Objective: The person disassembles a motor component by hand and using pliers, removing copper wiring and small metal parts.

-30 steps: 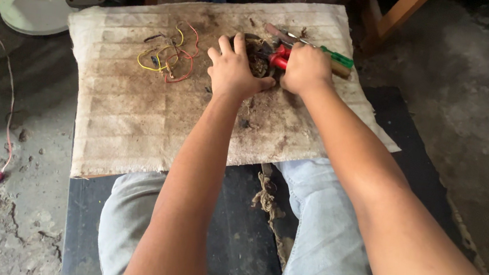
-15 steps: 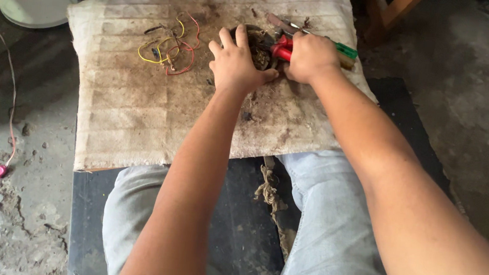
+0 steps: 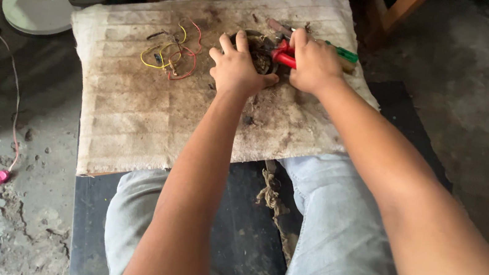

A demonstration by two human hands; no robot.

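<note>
My left hand (image 3: 237,68) presses down on a dark round part wound with wire (image 3: 259,49), holding it against a dirty cloth-covered board (image 3: 135,118). My right hand (image 3: 312,65) grips a red-handled tool (image 3: 282,57) whose tip points into that part. A green-handled screwdriver (image 3: 345,55) lies just behind my right hand. A tangle of yellow and red wires (image 3: 170,57) sits on the cloth to the left of my left hand.
The board rests across my knees in light blue jeans (image 3: 332,229). A white round fan base (image 3: 37,6) with a pole stands at the far left. A thin cable with a pink plug (image 3: 0,176) lies on the cracked concrete floor. Wooden legs (image 3: 400,7) stand behind.
Both hands stay on the round part and the red tool. The camera view has shifted slightly, so the board sits a little lower in the frame.
</note>
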